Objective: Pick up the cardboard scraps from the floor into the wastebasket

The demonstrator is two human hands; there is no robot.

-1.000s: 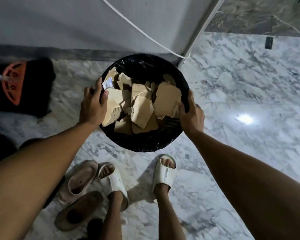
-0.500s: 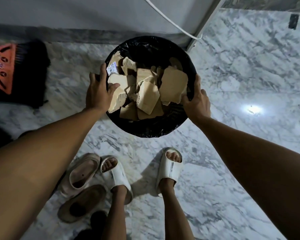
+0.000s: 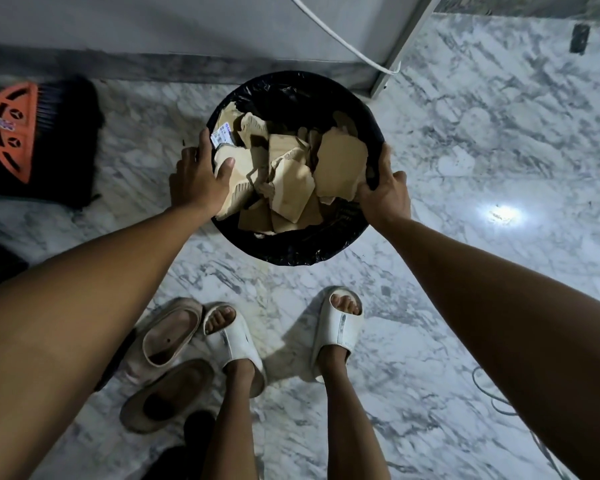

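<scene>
A round wastebasket (image 3: 291, 251) lined with a black bag stands on the marble floor near the wall. It is piled with several torn brown cardboard scraps (image 3: 291, 181), one bearing a white label. My left hand (image 3: 198, 178) grips the basket's left rim, thumb inside against the scraps. My right hand (image 3: 385, 192) grips the right rim, fingers curled over the edge. No scraps show on the floor in view.
A black broom with an orange head (image 3: 32, 140) lies at the left by the wall. A pair of beige slippers (image 3: 167, 362) sits beside my feet in white slides. A white cable (image 3: 340, 39) hangs down the wall; a door frame (image 3: 402, 46) stands behind the basket.
Both hands keep their hold on the rim. The basket has shifted slightly in view, and my left thumb now reaches further over the scraps.
</scene>
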